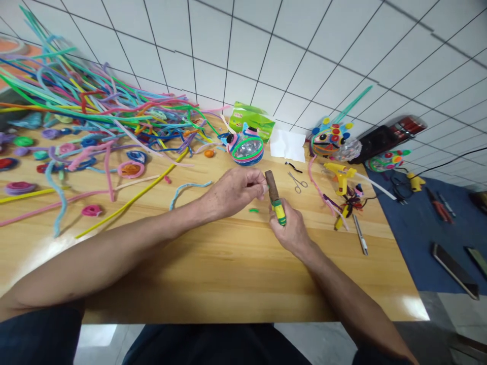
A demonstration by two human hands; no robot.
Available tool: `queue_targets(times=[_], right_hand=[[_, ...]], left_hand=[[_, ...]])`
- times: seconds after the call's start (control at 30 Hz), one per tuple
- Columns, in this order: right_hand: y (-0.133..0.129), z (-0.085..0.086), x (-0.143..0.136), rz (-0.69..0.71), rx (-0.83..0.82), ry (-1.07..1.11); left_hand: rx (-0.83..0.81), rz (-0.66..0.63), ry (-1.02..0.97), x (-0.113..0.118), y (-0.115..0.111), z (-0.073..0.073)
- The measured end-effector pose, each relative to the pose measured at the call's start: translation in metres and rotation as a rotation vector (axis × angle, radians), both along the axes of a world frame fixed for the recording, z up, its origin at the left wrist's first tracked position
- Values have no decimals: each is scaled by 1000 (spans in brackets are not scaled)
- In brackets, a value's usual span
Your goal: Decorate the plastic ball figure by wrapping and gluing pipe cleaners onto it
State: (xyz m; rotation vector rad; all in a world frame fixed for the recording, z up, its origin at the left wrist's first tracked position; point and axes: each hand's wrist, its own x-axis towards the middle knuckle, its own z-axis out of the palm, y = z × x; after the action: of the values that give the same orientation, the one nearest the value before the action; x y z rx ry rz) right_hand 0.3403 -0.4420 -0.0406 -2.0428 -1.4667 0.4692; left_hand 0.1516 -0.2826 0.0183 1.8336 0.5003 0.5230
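Observation:
My right hand (pixel 291 228) is wrapped round the green and yellow handle of a tool (pixel 272 187) with a brown, rusty-looking blade pointing up and away. Beside that blade my left hand (pixel 239 191) pinches something small, mostly hidden by the fingertips. A short green piece (pixel 253 210) lies on the wooden table between my hands. Beyond them sits a decorated clear ball (pixel 247 148) ringed with pink, green and blue pipe cleaners. Small scissors (pixel 297 182) rest to the right of the blade, near a short black strand (pixel 293 167).
Many coloured pipe cleaners (pixel 114 114) are heaped at the left, with coiled pieces in front. A yellow glue gun (pixel 340 177), a pen (pixel 360 234) and a second decorated ball (pixel 327 139) are at the right. A tiled wall (pixel 297 50) borders the table's back.

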Motion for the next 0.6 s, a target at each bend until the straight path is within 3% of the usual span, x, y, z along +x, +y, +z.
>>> queue_targets(times=[0.17,0.4,0.6], right_hand=[[4,5,0,13,13,60],[2,35,5,88,-149,216],[-2,28,2,24,-99,93]], left_hand=[[-35,26,-63,2,0,-3],[-44,105,-9,8,2,-11],[-100,100,-3,8,1,-8]])
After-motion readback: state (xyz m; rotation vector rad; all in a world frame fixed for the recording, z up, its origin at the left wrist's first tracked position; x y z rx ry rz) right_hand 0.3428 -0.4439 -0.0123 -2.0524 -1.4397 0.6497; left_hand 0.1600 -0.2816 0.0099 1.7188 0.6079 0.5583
